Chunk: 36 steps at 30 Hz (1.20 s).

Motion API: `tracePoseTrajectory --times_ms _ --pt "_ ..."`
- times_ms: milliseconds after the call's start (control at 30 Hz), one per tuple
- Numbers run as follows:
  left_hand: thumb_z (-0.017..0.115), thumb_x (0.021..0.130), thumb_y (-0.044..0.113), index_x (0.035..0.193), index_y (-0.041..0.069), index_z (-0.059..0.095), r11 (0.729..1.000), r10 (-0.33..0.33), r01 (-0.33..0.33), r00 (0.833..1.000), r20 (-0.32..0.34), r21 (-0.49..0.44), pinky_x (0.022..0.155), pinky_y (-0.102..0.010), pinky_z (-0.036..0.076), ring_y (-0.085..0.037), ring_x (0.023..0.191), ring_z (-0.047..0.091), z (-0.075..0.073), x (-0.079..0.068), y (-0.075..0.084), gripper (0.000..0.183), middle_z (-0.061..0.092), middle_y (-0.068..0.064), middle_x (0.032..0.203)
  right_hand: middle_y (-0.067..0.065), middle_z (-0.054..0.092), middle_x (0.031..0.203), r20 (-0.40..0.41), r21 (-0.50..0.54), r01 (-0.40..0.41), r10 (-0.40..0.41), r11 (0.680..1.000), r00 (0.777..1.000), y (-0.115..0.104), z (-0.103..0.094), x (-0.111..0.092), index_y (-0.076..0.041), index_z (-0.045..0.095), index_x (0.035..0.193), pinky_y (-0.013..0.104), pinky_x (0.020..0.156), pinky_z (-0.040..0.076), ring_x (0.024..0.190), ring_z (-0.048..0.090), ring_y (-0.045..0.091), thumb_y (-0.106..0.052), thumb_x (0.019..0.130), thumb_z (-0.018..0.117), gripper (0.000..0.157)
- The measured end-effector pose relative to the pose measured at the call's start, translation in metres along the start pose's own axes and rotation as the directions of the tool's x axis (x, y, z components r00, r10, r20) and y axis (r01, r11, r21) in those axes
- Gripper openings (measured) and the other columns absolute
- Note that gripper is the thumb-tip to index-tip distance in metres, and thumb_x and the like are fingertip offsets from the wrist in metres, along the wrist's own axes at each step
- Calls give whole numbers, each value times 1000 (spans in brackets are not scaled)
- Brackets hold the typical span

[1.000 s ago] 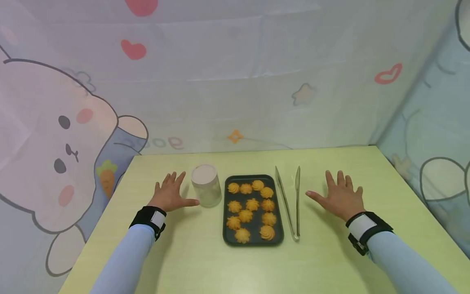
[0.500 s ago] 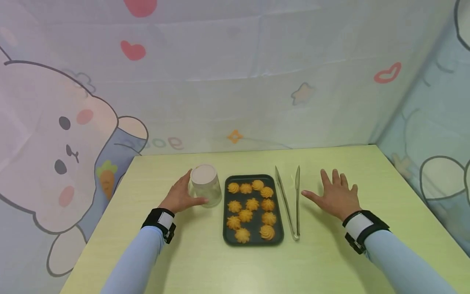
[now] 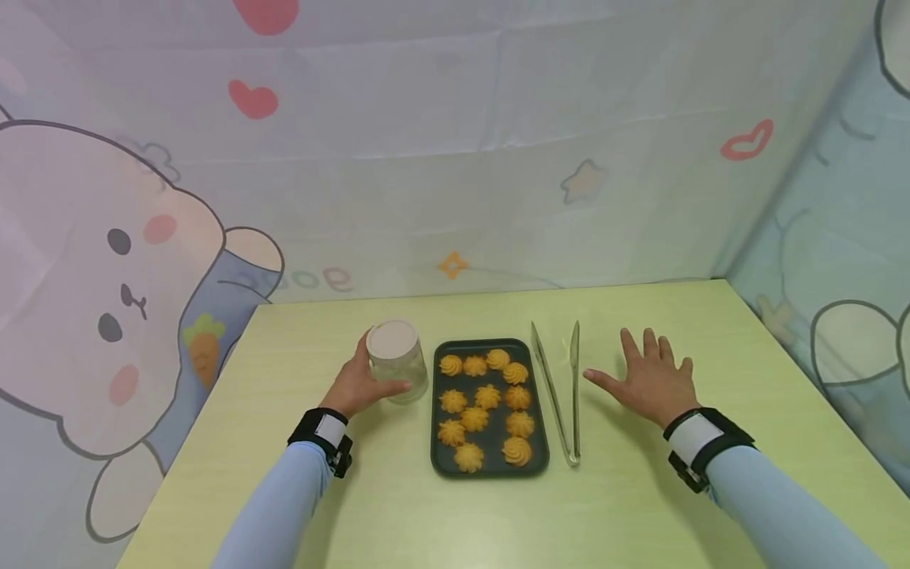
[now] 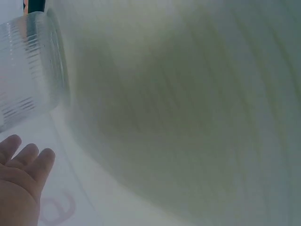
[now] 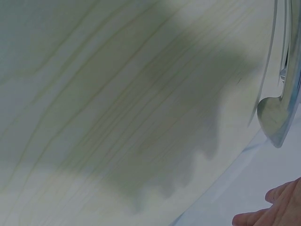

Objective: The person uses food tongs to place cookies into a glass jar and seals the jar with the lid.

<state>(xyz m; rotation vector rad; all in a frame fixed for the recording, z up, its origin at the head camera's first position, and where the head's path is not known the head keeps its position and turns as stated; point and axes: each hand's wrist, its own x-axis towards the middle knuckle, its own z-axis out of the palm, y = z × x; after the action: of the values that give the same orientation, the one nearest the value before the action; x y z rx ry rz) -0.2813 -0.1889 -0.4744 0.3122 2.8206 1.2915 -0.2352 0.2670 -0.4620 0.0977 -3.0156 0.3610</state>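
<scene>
A clear ribbed jar [image 3: 400,377] with a pale lid stands upright left of the tray. My left hand [image 3: 358,385] is spread around the jar's left side, thumb across its front and a finger behind it. In the left wrist view, the fingers [image 4: 40,165] are apart from the jar [image 4: 33,70]; whether the thumb touches it I cannot tell. My right hand [image 3: 652,381] hovers over the table with spread fingers, holding nothing. Nearest to it are metal tongs [image 3: 575,395], lying with arms apart, whose tip [image 5: 274,120] also shows in the right wrist view.
A dark baking tray [image 3: 490,472] lies mid-table, between jar and tongs, with several golden piped cookies [image 3: 475,418] on it. The pale yellow table [image 3: 398,514] ends at a printed cloth backdrop [image 3: 426,158] behind and at the sides.
My left hand has moved right, from beside the jar to around its left side. The right hand has shifted slightly left. Jar, tray and tongs stay in place.
</scene>
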Motion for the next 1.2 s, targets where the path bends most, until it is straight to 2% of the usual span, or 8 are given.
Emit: tracePoseTrajectory --times_ms 300,633,900,1200 --pt "85 63 46 147 6 25 995 -14 9 999 -49 -98 102 -58 39 -36 126 43 7 3 2 110 48 -23 139 43 18 146 6 4 3 -3 1000 1000 -3 2 0 4 23 149 84 91 14 129 14 60 -81 79 39 111" --pt "84 65 41 142 4 33 997 -16 11 998 -65 -73 99 -57 42 -35 122 47 7 1 7 99 51 -23 135 43 19 145 -1 6 -2 2 1000 1000 -5 -1 -2 5 24 148 84 91 16 128 16 61 -79 80 40 109" --pt "83 67 40 139 4 35 998 47 -51 990 -129 -26 95 -55 46 -32 116 52 -3 -4 19 94 55 -20 130 45 17 146 16 41 -9 8 999 1000 -11 -8 -2 6 20 149 83 92 17 128 15 61 -77 83 39 108" --pt "83 69 38 142 6 33 987 158 -161 974 -162 -8 91 -55 48 -32 114 53 -7 -5 41 94 54 -20 131 44 13 148 11 159 13 -15 987 1000 -38 -22 -1 5 13 151 80 95 19 130 13 60 -71 87 39 103"
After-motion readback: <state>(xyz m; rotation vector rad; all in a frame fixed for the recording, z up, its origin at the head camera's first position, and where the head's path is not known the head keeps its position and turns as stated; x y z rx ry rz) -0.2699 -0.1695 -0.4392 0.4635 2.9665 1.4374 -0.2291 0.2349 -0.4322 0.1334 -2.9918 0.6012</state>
